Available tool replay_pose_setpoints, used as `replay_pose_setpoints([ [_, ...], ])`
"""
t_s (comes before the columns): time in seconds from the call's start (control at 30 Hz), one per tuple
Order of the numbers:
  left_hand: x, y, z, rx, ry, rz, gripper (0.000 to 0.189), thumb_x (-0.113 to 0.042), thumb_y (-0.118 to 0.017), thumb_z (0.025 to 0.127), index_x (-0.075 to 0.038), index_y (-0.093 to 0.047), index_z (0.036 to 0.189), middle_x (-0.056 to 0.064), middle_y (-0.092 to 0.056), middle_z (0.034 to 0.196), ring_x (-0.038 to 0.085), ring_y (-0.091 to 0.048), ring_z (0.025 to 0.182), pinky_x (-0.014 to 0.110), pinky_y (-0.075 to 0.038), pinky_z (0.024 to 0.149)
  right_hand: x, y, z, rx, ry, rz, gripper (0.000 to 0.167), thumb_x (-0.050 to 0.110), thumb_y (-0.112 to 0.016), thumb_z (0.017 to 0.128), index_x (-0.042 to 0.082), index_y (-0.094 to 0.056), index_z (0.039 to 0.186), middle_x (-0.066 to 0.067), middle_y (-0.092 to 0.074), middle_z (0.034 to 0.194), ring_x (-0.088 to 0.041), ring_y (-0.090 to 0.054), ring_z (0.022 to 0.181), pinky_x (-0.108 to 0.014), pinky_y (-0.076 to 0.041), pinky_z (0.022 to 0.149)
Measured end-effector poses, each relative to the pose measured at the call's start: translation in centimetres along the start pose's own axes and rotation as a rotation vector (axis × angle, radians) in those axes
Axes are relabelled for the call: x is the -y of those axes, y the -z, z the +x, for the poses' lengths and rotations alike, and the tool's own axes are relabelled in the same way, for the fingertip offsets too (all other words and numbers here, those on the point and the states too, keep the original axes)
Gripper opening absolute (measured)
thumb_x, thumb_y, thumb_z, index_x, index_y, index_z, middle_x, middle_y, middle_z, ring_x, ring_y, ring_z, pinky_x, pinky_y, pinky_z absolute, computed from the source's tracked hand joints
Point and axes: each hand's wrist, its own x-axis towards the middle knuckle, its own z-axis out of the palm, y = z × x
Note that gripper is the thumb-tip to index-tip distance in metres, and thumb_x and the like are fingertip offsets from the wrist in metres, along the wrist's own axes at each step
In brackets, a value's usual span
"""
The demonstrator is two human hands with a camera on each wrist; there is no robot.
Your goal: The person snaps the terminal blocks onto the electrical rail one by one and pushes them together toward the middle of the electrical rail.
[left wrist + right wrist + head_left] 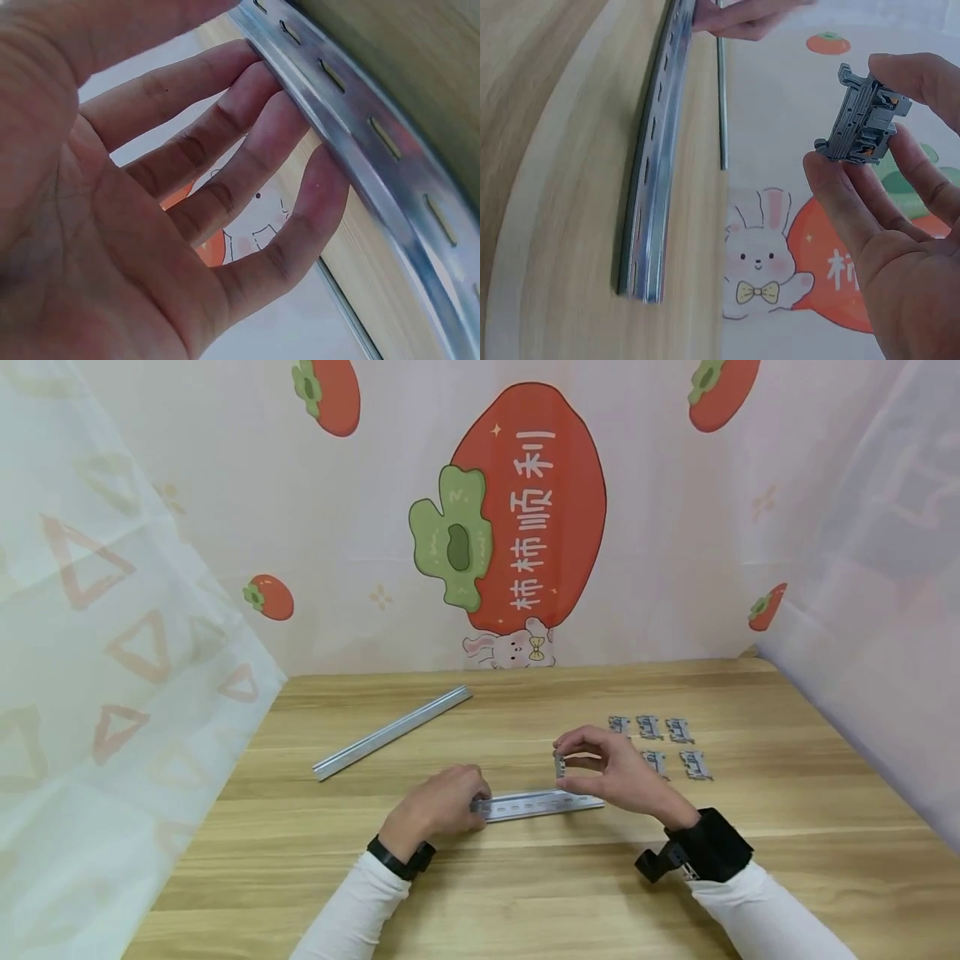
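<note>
A slotted metal DIN rail (536, 806) lies on the wooden table in front of the person. My left hand (442, 802) grips its left end; in the left wrist view the fingertips (326, 176) curl against the rail's edge. Above the rail's right part, my right hand (618, 772) pinches a small grey terminal block (862, 120) between thumb and fingers. That block is held up in the air, apart from the rail. Several like grey terminal blocks (678, 730) lie in two rows beyond the right hand, one partly hidden by it.
A second DIN rail (393, 732) lies slantwise at the back left of the table (510, 893). Printed cloth (360, 527) hangs behind the table and on both sides. Each wrist wears a black strap, the right one with a camera mount (663, 864).
</note>
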Motion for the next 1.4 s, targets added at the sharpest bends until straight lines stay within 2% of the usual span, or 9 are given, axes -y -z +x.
replay_pose_setpoints([
  [0.33, 0.1, -0.3, 0.1, 0.003, 0.029, -0.015, 0.014, -0.014, -0.085, 0.082, -0.008, -0.079, 0.094, -0.002, -0.067, 0.089, 0.009, -0.051, 0.071, 0.027, -0.045, 0.065, 0.0, -2.8, 2.2, 0.029, -0.019, 0.006, 0.032, 0.003, -0.082, 0.084, 0.005, -0.065, 0.111, -0.015, -0.062, 0.118, -0.025, -0.063, 0.111, -0.033, -0.051, 0.097],
  [0.57, 0.1, -0.3, 0.0, 0.009, 0.037, -0.052, 0.009, -0.012, -0.085, 0.082, -0.009, -0.079, 0.088, -0.003, -0.065, 0.086, 0.009, -0.050, 0.070, 0.027, -0.045, 0.063, -0.2, -4.0, 3.2, 0.045, -0.019, 0.016, 0.032, 0.001, -0.081, 0.083, -0.003, -0.064, 0.110, -0.021, -0.061, 0.118, -0.026, -0.064, 0.110, -0.036, -0.051, 0.097],
  [1.17, 0.1, 0.1, -0.2, -0.015, 0.064, -0.066, 0.009, -0.014, -0.086, 0.081, -0.011, -0.079, 0.086, -0.004, -0.066, 0.082, 0.009, -0.050, 0.066, 0.027, -0.045, 0.061, -1.4, -4.7, 3.5, 0.058, -0.078, 0.018, 0.031, -0.005, -0.081, 0.082, 0.000, -0.063, 0.107, -0.019, -0.059, 0.120, -0.032, -0.063, 0.113, -0.032, -0.052, 0.095],
  [1.4, 0.2, 0.0, -0.2, -0.013, 0.085, -0.069, 0.010, -0.014, -0.086, 0.081, -0.010, -0.080, 0.088, -0.003, -0.067, 0.086, 0.011, -0.051, 0.069, 0.028, -0.046, 0.064, -1.5, -5.1, 3.6, 0.071, -0.123, -0.024, 0.029, -0.002, -0.081, 0.083, 0.001, -0.064, 0.107, -0.017, -0.061, 0.120, -0.030, -0.064, 0.114, -0.037, -0.051, 0.098],
])
